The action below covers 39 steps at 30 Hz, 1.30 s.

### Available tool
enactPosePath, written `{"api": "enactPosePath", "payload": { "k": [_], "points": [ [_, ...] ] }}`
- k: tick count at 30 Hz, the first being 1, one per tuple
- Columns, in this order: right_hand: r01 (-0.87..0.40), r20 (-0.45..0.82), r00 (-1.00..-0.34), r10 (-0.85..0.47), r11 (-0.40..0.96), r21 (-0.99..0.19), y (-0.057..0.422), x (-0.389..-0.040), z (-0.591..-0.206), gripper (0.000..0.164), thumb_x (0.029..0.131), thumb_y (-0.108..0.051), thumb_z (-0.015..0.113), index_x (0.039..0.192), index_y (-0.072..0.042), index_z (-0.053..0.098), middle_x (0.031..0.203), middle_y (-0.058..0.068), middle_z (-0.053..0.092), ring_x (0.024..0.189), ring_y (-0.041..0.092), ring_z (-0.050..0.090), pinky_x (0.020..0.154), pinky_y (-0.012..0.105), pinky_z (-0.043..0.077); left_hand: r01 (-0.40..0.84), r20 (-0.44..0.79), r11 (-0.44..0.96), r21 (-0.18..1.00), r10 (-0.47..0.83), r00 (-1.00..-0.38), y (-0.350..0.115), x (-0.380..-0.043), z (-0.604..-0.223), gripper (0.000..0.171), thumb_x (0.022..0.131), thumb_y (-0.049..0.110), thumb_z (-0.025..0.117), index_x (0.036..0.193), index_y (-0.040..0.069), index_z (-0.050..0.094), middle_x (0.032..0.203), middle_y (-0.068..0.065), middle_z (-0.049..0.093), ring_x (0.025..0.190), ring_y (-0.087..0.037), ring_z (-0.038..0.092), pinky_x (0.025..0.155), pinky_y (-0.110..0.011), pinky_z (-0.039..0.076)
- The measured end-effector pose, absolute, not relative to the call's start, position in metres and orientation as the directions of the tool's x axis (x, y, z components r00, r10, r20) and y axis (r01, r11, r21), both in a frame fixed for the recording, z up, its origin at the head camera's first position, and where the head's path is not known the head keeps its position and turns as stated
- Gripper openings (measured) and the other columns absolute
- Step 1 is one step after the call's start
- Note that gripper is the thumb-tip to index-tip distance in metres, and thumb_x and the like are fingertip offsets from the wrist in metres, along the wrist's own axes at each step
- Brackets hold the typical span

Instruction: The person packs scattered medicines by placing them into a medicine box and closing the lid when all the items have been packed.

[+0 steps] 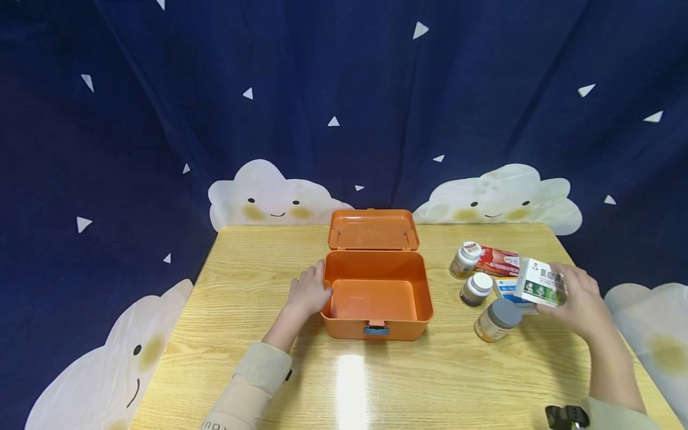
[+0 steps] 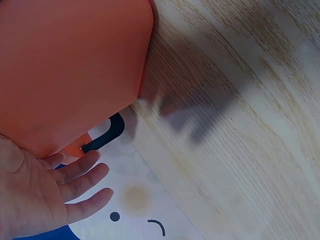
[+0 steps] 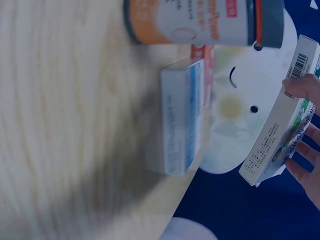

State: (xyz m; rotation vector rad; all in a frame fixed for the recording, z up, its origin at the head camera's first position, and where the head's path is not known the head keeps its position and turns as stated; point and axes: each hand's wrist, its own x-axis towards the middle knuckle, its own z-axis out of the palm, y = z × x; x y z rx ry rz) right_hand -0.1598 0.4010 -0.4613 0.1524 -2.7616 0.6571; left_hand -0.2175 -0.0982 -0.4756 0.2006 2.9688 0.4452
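Note:
An orange lidded box (image 1: 377,329) stands on the table with its lid (image 1: 373,230) raised at the back. At its left rim is my left hand (image 1: 309,291), thumb over the edge, the other fingers (image 2: 82,179) fairly straight outside the wall. My right hand (image 1: 580,298) grips a white and green medicine box (image 1: 539,282) by its right end, above the table. Under it lies a blue and white medicine box (image 1: 507,289), partly hidden. Beside that are a grey-lidded bottle (image 1: 497,321), a small white-capped bottle (image 1: 476,289), another white bottle (image 1: 465,260) and a red medicine box (image 1: 497,261).
The wooden table (image 1: 258,251) extends on both sides of the orange box. A dark blue curtain (image 1: 301,71) with white clouds and triangles hangs behind the table and along its sides. A black handle (image 2: 112,131) shows on the orange box's outside in the left wrist view.

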Motion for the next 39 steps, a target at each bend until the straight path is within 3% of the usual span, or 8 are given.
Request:
{"api": "enactPosePath", "payload": {
  "k": [7,21,39],
  "points": [
    [-0.144,0.277,-0.961,-0.025,0.896,-0.419,0.381,-0.169,-0.443,0.091,0.056,-0.010,0.082,0.131,0.003,0.033,0.126,0.034,0.030,0.112,0.052,0.024,0.084,0.065,0.024,0.106,-0.114,0.950,0.294,0.145,-0.983,-0.097,-0.217,-0.476,0.065,0.086,0.029,0.052,0.140,0.006,0.025,0.127,-0.016,0.046,0.113,-0.033,0.045,0.090,-0.053,0.036],
    [-0.251,0.333,-0.936,-0.114,0.879,-0.406,0.333,-0.192,-0.423,0.087,0.057,-0.015,0.082,0.130,0.001,0.037,0.124,0.032,0.036,0.109,0.049,0.032,0.079,0.061,0.031,0.105,-0.125,0.949,0.298,0.148,-0.981,-0.098,-0.217,-0.475,0.065,0.086,0.029,0.051,0.141,0.005,0.025,0.128,-0.017,0.045,0.114,-0.034,0.044,0.091,-0.053,0.035],
    [-0.358,0.365,-0.905,-0.218,0.854,-0.378,0.262,-0.221,-0.417,0.083,0.057,-0.024,0.081,0.129,-0.007,0.043,0.124,0.021,0.043,0.109,0.041,0.039,0.087,0.057,0.031,0.100,-0.123,0.951,0.293,0.142,-0.982,-0.098,-0.218,-0.476,0.065,0.086,0.030,0.052,0.141,0.006,0.025,0.128,-0.016,0.045,0.114,-0.033,0.044,0.091,-0.053,0.034]
  ]
}}
